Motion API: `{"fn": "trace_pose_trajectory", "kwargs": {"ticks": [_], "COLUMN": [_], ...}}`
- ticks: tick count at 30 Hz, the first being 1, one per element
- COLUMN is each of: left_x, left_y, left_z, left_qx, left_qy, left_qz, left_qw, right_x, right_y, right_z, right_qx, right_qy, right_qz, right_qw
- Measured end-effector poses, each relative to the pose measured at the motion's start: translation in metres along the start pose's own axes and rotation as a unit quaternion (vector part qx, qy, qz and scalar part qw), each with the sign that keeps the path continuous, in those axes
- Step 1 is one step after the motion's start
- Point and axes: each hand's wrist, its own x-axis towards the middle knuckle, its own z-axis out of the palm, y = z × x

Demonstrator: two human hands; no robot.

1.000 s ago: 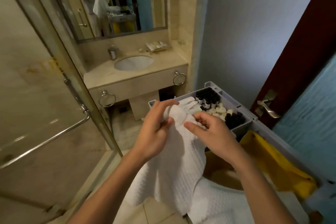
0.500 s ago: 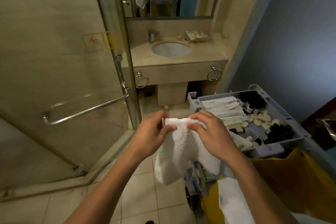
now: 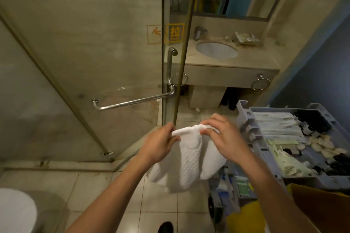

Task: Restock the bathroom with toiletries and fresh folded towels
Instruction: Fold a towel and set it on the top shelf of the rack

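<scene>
A white waffle-weave towel (image 3: 186,159) hangs folded in front of me, held by its top edge. My left hand (image 3: 158,143) pinches the left end of that edge and my right hand (image 3: 224,137) grips the right end, both above the tiled floor. To the right stands a grey cart tray (image 3: 246,117) with white sachets, round soaps and several small dark bottles (image 3: 314,121).
The glass shower door (image 3: 94,53) with its chrome handle bar (image 3: 132,102) fills the left. Beyond it are the vanity counter (image 3: 227,73), a sink (image 3: 216,50), two towel rings (image 3: 260,83) and a toiletry tray (image 3: 246,38). A toilet lid (image 3: 15,212) shows bottom left; a yellow bag (image 3: 246,217) hangs on the cart.
My view has swung left and down toward the shower door and floor. Both hands have slid apart along the towel's top edge, and the towel hangs shorter and more gathered.
</scene>
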Motion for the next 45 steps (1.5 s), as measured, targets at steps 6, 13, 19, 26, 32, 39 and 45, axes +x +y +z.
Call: {"fn": "trace_pose_trajectory", "kwargs": {"ticks": [6, 13, 19, 26, 32, 39, 45], "left_x": [-0.020, -0.025, -0.019, -0.030, -0.063, -0.120, -0.180], "left_y": [-0.035, -0.057, -0.061, -0.067, -0.074, -0.097, -0.144], "left_z": [-0.007, -0.019, -0.035, -0.044, -0.056, -0.081, -0.109], "left_qx": [-0.076, -0.107, -0.099, -0.064, -0.034, -0.016, -0.031], "left_qy": [0.045, 0.142, 0.203, 0.259, 0.284, 0.374, 0.421], "left_qz": [-0.024, -0.101, -0.177, -0.295, -0.369, -0.437, -0.465], "left_qw": [0.996, 0.979, 0.958, 0.917, 0.884, 0.818, 0.778], "right_x": [0.025, 0.066, 0.110, 0.166, 0.187, 0.184, 0.166], "right_y": [-0.013, -0.007, -0.006, -0.021, -0.054, -0.123, -0.194], "right_z": [0.020, 0.047, 0.070, 0.109, 0.146, 0.206, 0.254], "right_qx": [0.025, 0.076, 0.091, 0.098, 0.060, 0.058, 0.063], "right_qy": [-0.061, -0.118, -0.176, -0.261, -0.292, -0.351, -0.374], "right_qz": [0.006, -0.007, -0.062, -0.158, -0.253, -0.303, -0.313], "right_qw": [0.998, 0.990, 0.978, 0.947, 0.921, 0.884, 0.871]}}
